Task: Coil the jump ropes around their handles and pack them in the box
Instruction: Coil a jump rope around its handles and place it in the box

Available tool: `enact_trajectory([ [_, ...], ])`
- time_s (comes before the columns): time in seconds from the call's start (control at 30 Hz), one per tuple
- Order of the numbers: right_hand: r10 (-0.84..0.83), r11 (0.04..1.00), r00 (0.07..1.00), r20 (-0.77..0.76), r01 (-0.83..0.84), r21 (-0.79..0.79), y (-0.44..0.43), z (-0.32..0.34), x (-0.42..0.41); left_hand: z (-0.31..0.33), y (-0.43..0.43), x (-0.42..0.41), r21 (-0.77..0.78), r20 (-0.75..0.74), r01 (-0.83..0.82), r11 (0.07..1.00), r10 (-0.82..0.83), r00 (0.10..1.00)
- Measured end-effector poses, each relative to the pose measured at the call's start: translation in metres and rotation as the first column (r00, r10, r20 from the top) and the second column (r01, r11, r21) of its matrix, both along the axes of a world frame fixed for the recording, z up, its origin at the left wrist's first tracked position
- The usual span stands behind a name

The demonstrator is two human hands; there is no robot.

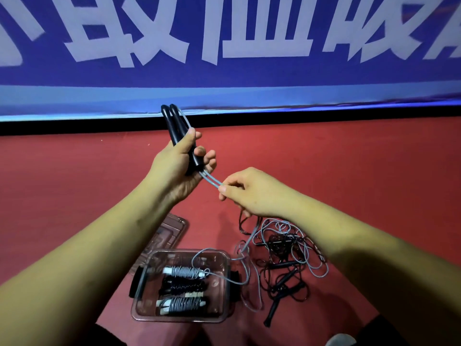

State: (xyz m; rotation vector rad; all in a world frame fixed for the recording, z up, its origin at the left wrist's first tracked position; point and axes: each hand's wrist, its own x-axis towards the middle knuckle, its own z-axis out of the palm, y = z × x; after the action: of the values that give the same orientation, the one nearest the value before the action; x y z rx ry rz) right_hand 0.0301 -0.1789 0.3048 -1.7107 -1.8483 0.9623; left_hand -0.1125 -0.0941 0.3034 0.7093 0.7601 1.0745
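With the left hand (178, 168) gripping both black handles (174, 124) aloft and the right hand (249, 194) pinching the doubled grey rope (212, 180) just below them, the slack trailing across the box (179, 320) into the tangled pile (284, 245) could snag during winding.

Left hand (178, 166) raised, palm side toward the camera, fingers and thumb curled round a pair of black handles (174, 123), thumb lying along them. Right hand (249, 193) lower and just to its right, back up, thumb and forefinger pinching the doubled grey rope (210, 180); other fingers curled. Left forearm (94, 250) and right forearm (349, 233) bare, extended forward, converging.
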Motion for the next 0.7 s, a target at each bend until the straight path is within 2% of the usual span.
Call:
enact_trajectory([
  [0.07, 0.019, 0.997, 0.995, 0.102, -0.027, 0.077, 0.001, 0.002, 0.001, -0.002, 0.003, -0.003, -0.022, -0.036, -0.004, 1.000, 0.003, 0.999],
  [0.17, 0.070, 0.990, 0.984, 0.164, -0.089, 0.111, 0.000, 0.007, 0.000, -0.004, 0.008, -0.005, -0.066, -0.039, 0.022, 0.998, -0.025, 0.999],
  [0.33, 0.089, 0.978, 0.954, 0.287, -0.138, 0.155, 0.006, 0.016, 0.006, -0.001, 0.016, -0.004, -0.088, 0.064, 0.068, 0.994, -0.062, 0.996],
  [0.5, 0.163, 0.954, 0.905, 0.393, -0.246, 0.170, 0.004, 0.013, 0.000, -0.019, 0.025, -0.002, -0.131, -0.057, -0.042, 0.991, 0.035, 0.998],
  [0.57, 0.151, 0.958, 0.923, 0.354, -0.226, 0.179, 0.005, 0.016, -0.001, -0.021, 0.030, -0.003, -0.193, -0.002, -0.070, 0.979, 0.071, 0.997],
  [0.7, 0.178, 0.978, 0.973, 0.150, -0.191, 0.078, 0.009, 0.019, 0.002, -0.016, 0.044, -0.015, -0.239, 0.159, -0.138, 0.961, 0.179, 0.971],
])
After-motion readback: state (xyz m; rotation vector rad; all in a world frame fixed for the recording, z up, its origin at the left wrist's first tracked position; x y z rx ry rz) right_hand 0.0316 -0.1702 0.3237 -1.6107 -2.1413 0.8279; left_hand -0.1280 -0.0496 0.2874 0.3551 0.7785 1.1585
